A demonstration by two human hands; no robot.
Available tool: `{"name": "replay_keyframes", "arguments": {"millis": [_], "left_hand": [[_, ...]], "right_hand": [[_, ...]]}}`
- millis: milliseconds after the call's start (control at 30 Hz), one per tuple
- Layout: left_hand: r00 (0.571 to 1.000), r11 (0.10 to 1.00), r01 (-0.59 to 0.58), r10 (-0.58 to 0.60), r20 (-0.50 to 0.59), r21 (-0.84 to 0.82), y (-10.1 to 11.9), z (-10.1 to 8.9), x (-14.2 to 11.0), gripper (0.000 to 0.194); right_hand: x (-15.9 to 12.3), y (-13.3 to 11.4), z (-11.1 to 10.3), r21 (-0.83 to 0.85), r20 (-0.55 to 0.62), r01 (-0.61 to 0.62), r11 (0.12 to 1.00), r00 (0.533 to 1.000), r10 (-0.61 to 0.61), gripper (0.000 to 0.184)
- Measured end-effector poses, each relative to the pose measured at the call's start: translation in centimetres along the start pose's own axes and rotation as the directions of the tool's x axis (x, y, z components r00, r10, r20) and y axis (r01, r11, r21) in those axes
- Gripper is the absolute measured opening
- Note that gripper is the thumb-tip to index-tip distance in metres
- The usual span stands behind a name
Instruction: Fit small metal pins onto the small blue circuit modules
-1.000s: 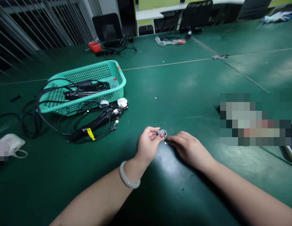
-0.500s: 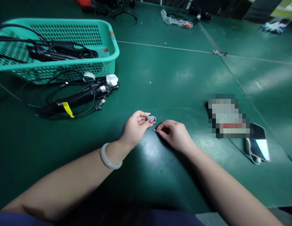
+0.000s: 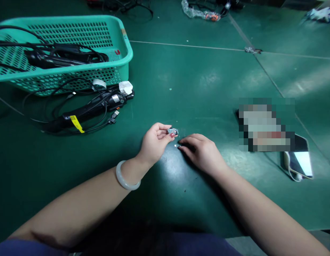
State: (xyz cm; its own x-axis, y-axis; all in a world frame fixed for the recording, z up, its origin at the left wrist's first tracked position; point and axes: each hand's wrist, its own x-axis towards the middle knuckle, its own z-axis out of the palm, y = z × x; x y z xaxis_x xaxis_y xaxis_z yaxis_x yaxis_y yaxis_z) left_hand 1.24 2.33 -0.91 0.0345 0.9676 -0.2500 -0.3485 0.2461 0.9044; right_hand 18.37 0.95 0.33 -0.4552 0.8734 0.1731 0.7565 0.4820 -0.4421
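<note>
My left hand (image 3: 154, 142), with a pale bangle (image 3: 126, 177) on its wrist, pinches a small grey-blue part (image 3: 172, 131) between thumb and fingers. Dark and shiny bits show on this part; its exact kind is too small to tell. Just to the right and slightly lower, my right hand (image 3: 200, 151) is low over the green table. A tiny shiny, silvery piece (image 3: 177, 145) sticks out at the tips of its thumb and index finger. The two hands are close together but apart.
A green plastic basket (image 3: 126, 58) with black cabled devices stands at the left. In front of it lies a black wand-like device (image 3: 87, 110) with a USB cable. At the right are a blurred-out object (image 3: 263, 124) and a phone-like device (image 3: 302, 156). Bagged cables (image 3: 199, 14) lie farther back.
The view has shifted slightly. My right hand has moved a little to the right, and the silvery piece at its fingertips shows brighter. My left hand keeps its hold on the grey-blue part.
</note>
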Motion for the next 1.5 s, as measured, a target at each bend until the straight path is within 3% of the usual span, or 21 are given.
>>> {"name": "replay_keyframes", "arguments": {"millis": [267, 433, 567, 733, 1100, 1300, 1433, 1500], "left_hand": [[1.0, 0.998, -0.013, 0.011, 0.025, 0.066, -0.2, -0.1, 0.1, 0.024], [0.997, 0.994, -0.032, 0.024, 0.077, 0.1, -0.3, 0.0, 0.0, 0.023], [0.991, 0.996, -0.01, -0.001, 0.133, 0.087, -0.2, 0.2, -0.3, 0.024], [0.984, 0.998, 0.012, -0.024, 0.179, 0.068, -0.2, 0.4, -0.6, 0.025], [0.983, 0.999, 0.033, -0.036, 0.18, 0.021, 0.0, 0.4, -0.5, 0.027], [0.986, 0.998, 0.044, -0.034, 0.162, -0.055, 0.3, 0.5, -0.8, 0.024], [0.993, 0.975, 0.069, -0.048, 0.106, -0.211, 1.1, 0.3, -0.9, 0.017], [0.998, 0.963, 0.038, -0.023, 0.059, -0.267, 1.8, -0.1, -0.7, 0.013]], "right_hand": [[0.5, 0.4, 0.6, -0.087, 0.014, -0.045, 0.995, 0.999, 0.046, 0.018], [0.8, 1.0, -1.0, -0.029, -0.161, -0.087, 0.996, 0.984, 0.082, 0.012], [0.9, 0.1, -2.2, 0.039, -0.262, -0.057, 0.998, 0.963, 0.066, 0.009], [1.0, -1.4, -2.1, 0.033, -0.247, 0.015, 0.999, 0.969, -0.007, 0.01], [1.0, -1.6, -1.9, 0.088, -0.233, -0.016, 0.996, 0.972, 0.036, 0.014], [1.1, -0.6, -1.5, 0.189, -0.341, -0.039, 0.981, 0.934, 0.103, 0.015], [1.3, 1.2, -0.1, 0.319, -0.257, -0.111, 0.941, 0.946, 0.198, 0.017], [1.4, 1.9, 0.5, 0.424, -0.169, -0.235, 0.875, 0.928, 0.331, 0.018]]}}
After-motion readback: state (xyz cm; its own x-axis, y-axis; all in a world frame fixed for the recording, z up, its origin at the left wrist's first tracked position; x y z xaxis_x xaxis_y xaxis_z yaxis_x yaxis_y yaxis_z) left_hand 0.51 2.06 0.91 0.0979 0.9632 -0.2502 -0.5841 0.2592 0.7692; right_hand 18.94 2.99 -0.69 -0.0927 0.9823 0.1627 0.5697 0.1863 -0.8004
